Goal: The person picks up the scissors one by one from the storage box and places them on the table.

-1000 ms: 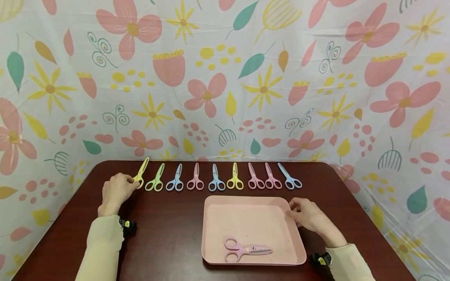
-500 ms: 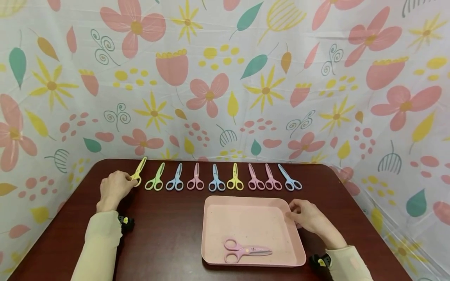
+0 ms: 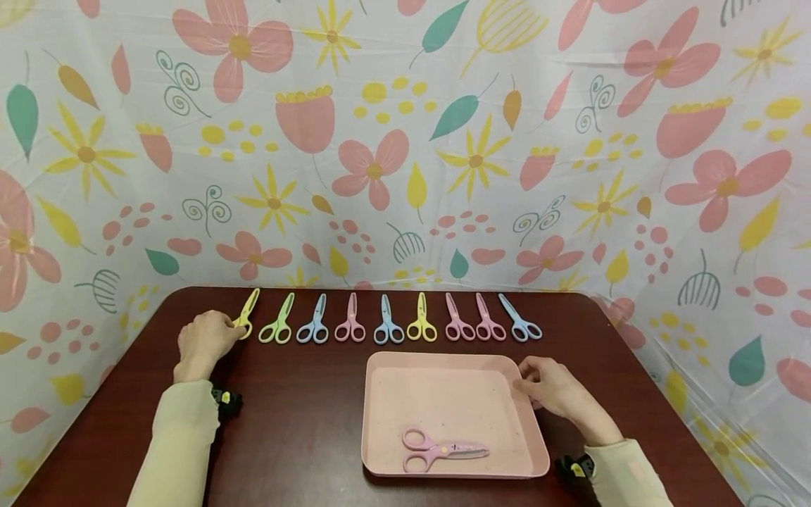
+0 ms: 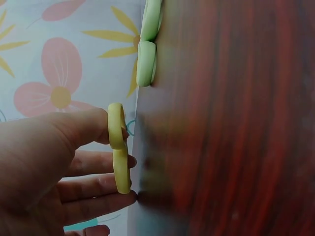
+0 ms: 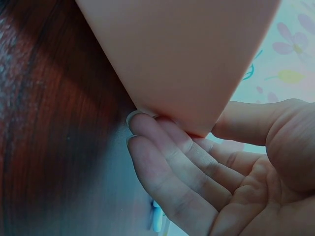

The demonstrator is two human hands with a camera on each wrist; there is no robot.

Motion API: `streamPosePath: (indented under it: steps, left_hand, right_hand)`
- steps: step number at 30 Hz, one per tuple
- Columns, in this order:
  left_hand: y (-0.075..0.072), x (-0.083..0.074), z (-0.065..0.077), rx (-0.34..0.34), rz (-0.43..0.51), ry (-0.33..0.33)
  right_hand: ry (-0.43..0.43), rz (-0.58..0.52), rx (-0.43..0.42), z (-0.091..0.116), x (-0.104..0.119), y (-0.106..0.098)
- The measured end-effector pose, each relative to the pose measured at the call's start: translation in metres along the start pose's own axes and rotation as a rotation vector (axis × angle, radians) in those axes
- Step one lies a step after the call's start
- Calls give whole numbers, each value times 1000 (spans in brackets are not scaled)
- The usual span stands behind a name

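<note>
At the left end of a row of scissors, my left hand [image 3: 205, 343] pinches the handle of the yellow scissors [image 3: 250, 304], whose blades point to the back. The left wrist view shows the thumb against one yellow handle loop [image 4: 115, 125], with fingers behind the loops. Beside it lie green scissors [image 3: 282, 317]. My right hand [image 3: 552, 387] grips the right rim of a pink tray [image 3: 443, 394], thumb on one side and fingers on the other. In the right wrist view, the fingers reach under the tray's corner [image 5: 182, 98]. Pink-purple scissors [image 3: 446, 449] lie inside the tray.
Along the back of the dark wooden table [image 3: 291, 415] the row goes on: blue scissors [image 3: 319, 317], several more in pink, blue and yellow, and a tilted blue pair [image 3: 514, 315] at the right end. A flowered curtain [image 3: 405, 141] hangs right behind the table's back edge.
My left hand has shifted the yellow scissors slightly left, away from the green ones, and their tip now sits a little lower. The right hand and tray have stayed put.
</note>
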State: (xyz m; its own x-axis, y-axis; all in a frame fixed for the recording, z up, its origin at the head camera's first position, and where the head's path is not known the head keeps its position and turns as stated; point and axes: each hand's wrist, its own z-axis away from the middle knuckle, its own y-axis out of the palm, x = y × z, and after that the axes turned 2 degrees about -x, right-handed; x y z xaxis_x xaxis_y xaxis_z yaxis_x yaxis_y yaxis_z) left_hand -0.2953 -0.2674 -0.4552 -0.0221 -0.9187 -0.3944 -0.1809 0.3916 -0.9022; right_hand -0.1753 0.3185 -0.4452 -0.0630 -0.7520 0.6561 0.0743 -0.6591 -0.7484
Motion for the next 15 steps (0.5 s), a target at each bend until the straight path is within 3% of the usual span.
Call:
streamPosePath:
  steps: [15]
  left_hand:
    - [2, 0, -1, 30, 11, -33]
  right_hand:
    - [12, -9, 9, 0, 0, 0]
